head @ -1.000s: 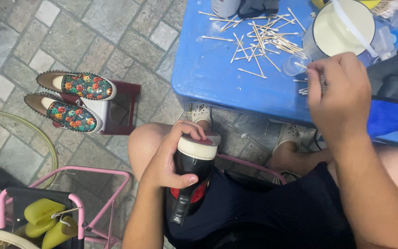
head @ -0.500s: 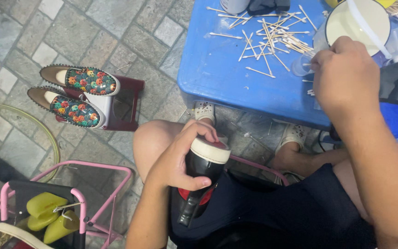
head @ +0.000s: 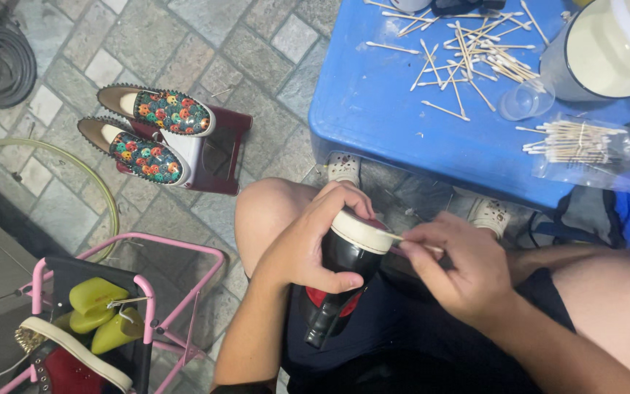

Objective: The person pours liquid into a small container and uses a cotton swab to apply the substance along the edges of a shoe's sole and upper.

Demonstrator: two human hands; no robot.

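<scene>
A black sneaker (head: pixel 344 271) with a white sole rim and red lining rests toe-up on my lap. My left hand (head: pixel 308 244) wraps around its toe from the left and holds it. My right hand (head: pixel 461 271) pinches a thin cotton swab (head: pixel 421 246) whose tip touches the white sole edge on the right side of the shoe. My knees and dark shorts lie below.
A blue table (head: pixel 417 109) ahead carries several scattered cotton swabs (head: pixel 468 55), a bagged bundle of swabs (head: pixel 585 146), a small clear cup (head: pixel 523 100) and a white pot (head: pixel 599 55). Patterned loafers (head: pixel 151 135) sit on a dark red stool. A pink rack (head: pixel 111 306) stands lower left.
My right hand came down from the table to the shoe with a swab. My left hand kept hold of the sneaker, and the view shifted slightly.
</scene>
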